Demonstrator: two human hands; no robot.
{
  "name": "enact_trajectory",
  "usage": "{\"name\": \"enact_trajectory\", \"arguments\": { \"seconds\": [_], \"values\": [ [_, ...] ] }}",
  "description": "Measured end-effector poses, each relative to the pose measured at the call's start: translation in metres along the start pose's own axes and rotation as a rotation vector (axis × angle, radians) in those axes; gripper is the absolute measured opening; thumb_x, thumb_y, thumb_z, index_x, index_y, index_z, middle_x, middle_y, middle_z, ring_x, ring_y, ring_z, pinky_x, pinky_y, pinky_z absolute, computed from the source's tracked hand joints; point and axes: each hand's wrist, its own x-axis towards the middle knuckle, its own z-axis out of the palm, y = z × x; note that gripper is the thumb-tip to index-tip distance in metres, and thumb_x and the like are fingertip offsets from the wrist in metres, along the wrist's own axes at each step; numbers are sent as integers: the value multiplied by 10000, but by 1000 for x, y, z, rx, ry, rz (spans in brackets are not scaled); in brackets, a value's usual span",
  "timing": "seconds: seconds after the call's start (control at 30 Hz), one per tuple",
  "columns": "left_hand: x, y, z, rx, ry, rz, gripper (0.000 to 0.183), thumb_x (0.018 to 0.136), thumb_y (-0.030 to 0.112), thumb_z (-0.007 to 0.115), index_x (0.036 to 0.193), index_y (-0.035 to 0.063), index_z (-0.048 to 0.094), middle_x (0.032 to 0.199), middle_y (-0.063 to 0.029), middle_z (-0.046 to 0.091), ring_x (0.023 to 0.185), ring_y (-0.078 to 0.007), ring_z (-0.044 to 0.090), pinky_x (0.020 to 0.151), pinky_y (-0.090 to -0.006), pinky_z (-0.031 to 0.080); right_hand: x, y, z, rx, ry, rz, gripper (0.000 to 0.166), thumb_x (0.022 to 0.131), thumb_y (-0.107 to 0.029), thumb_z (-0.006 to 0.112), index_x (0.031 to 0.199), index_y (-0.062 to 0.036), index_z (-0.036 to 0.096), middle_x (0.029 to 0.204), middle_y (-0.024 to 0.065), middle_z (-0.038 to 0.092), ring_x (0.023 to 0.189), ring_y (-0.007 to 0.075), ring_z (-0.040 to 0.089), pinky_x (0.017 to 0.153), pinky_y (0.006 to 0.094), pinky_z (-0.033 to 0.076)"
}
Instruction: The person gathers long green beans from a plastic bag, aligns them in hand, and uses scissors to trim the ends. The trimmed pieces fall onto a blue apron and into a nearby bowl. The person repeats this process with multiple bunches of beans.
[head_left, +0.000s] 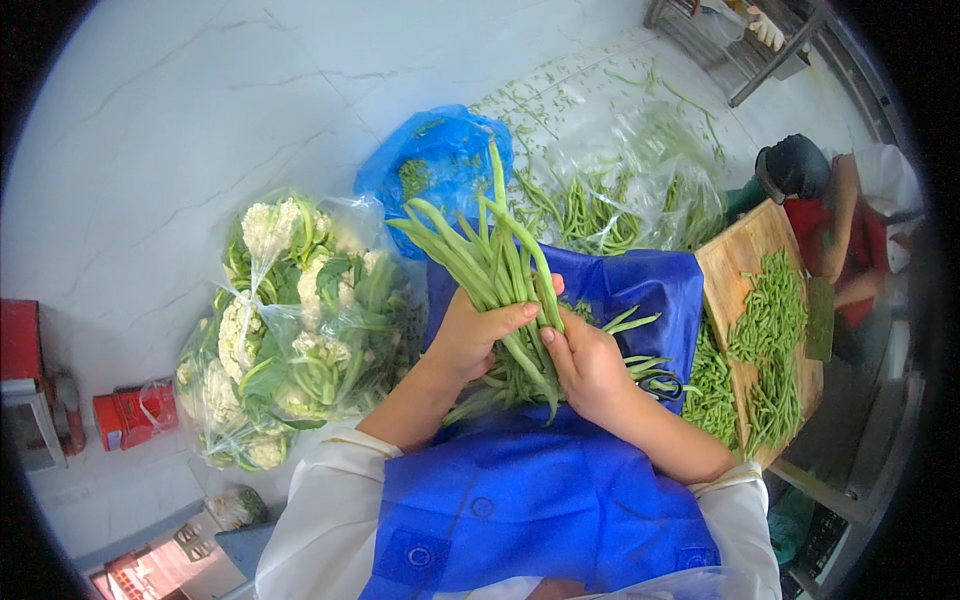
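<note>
A bunch of long green beans (487, 266) stands out from my left hand (480, 330), whose thumb presses across the stems. Against the right side of that bunch, my right hand (589, 356) pinches a bean between thumb and fingers. Below both hands, more green beans (495, 394) lie on the blue apron (637, 281) spread over my lap. The dark handle of what looks like scissors (661, 386) shows beside my right wrist; its blades are hidden.
Bagged cauliflower (300, 322) stands at left. Ahead are a blue plastic bag (420, 161) with green scraps and a clear bag (637, 195) of beans. At right, a person's arm (844, 217) reaches by a wooden board (739, 262) bearing cut beans (772, 330). Scraps litter the floor (551, 101).
</note>
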Motion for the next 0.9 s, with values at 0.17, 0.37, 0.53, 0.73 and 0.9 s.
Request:
{"name": "enact_trajectory", "arguments": {
  "seconds": [0.17,0.37,0.53,0.73,0.9],
  "values": [
    [-2,7,2,65,64,-43,351,780,-26,652,1123,-24,578,1105,-155,642,955,-230,652,824,-382,543,1,-3,-6,59,100,-19,161,928,-102,572,1024,11,637,799,104,600,719,212,547,675,309,445],
    [2,6,11,240,8,-2,448,765,-39,650,1202,1,559,1129,-87,627,1025,-179,607,900,-334,484,29,-12,-19,419,153,113,166,941,-113,577,997,21,657,873,53,593,810,127,527,745,289,440],
    [4,-7,11,62,-13,-87,504,726,-22,669,1212,28,547,1100,-50,622,1015,-161,602,880,-318,484,61,-65,-25,-390,37,-121,176,911,-105,583,1034,1,651,953,106,589,899,228,511,851,353,388],
    [-4,0,14,179,17,70,548,743,-5,648,1266,35,489,1097,-90,623,1010,-195,618,879,-339,511,59,-63,-40,-676,-318,-19,337,940,-239,513,1204,-42,585,1279,171,533,1225,385,429,1030,474,303],
    [-21,35,23,116,173,-38,543,773,94,630,1280,35,444,1097,-112,592,1002,-261,623,872,-395,531,67,-29,-63,-345,-350,-268,401,949,-249,500,1280,-24,523,1243,202,560,1179,378,498,995,413,384]
  ]
}}
